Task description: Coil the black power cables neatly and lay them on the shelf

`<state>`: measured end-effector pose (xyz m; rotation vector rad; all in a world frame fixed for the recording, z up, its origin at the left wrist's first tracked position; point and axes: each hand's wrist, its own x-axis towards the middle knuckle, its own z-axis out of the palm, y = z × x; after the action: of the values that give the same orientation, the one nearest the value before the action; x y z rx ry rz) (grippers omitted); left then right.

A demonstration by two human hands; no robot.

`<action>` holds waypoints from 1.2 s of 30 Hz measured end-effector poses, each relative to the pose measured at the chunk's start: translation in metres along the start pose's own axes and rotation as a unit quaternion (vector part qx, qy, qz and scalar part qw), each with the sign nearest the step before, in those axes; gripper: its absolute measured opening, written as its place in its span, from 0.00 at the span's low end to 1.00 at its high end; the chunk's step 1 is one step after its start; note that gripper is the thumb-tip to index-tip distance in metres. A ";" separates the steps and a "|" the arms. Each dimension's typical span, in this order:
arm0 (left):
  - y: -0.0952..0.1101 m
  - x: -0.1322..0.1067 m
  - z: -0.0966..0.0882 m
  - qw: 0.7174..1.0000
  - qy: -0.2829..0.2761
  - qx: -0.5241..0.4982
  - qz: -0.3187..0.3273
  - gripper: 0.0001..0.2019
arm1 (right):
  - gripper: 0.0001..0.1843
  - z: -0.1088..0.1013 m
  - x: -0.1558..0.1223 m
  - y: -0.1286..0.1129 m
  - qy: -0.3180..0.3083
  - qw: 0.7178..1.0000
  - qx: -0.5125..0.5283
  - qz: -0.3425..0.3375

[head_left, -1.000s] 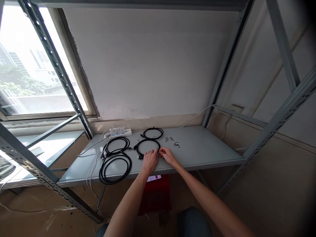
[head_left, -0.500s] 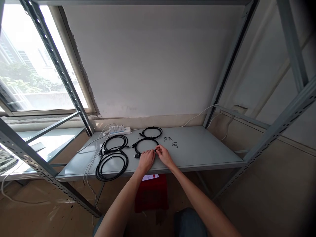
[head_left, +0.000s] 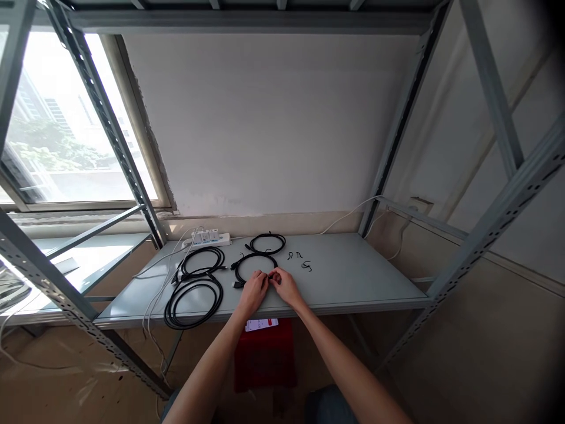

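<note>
A coiled black plastic-sheathed cable (head_left: 255,256) lies flat near the front edge of a grey sheet-metal shelf board (head_left: 362,277), roughly at the board's 6 o'clock. The person's left hand (head_left: 253,291) and right hand (head_left: 285,285) meet at the coil's 5 o'clock rim. Both sets of fingers are curled and their tips pinch the strands there. Whether something thin sits between the fingertips is too small to tell.

The step in hand looks like gathering the loops at that one spot. To do it well, the left hand should hold all the strands pressed flat together so none springs out. The right hand should work close against that pinch, not further along the ring, and the coil should stay down on the board.

A few small black bent wire ties (head_left: 298,256) lie loose at the coil's 2 o'clock, within easy reach of the right hand. At 12 o'clock sits a smaller black cable ring (head_left: 267,235). At 9 o'clock is a second black coil (head_left: 200,249), and at 8 o'clock a larger black multi-loop coil (head_left: 169,306). A white plastic power strip (head_left: 207,238) rests at 11 o'clock against the wall (its white leads trail off the board's left end). A red fabric-like object (head_left: 265,359) sits under the shelf.
</note>
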<state>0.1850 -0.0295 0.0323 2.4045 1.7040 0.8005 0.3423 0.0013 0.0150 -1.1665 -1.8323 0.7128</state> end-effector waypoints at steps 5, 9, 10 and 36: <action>-0.001 0.000 -0.001 0.997 0.008 -0.070 -0.006 0.13 | 0.04 0.001 0.001 0.004 0.025 0.999 0.016 -0.019; -0.004 0.000 0.001 0.995 0.018 -0.101 -0.002 0.13 | 0.02 0.001 0.002 0.007 0.026 0.999 0.014 -0.025; -0.005 0.000 0.002 0.995 0.019 -0.099 -0.001 0.13 | 0.02 0.001 0.002 0.007 0.023 0.999 0.012 -0.024; -0.016 0.000 0.003 0.970 0.044 -0.229 -0.075 0.08 | 0.17 0.004 -0.019 -0.020 -0.013 0.950 -0.263 -0.167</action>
<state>0.1727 -0.0224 0.0239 1.9378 1.4991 1.1435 0.3342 -0.0244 0.0222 -1.1227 -2.2459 0.0392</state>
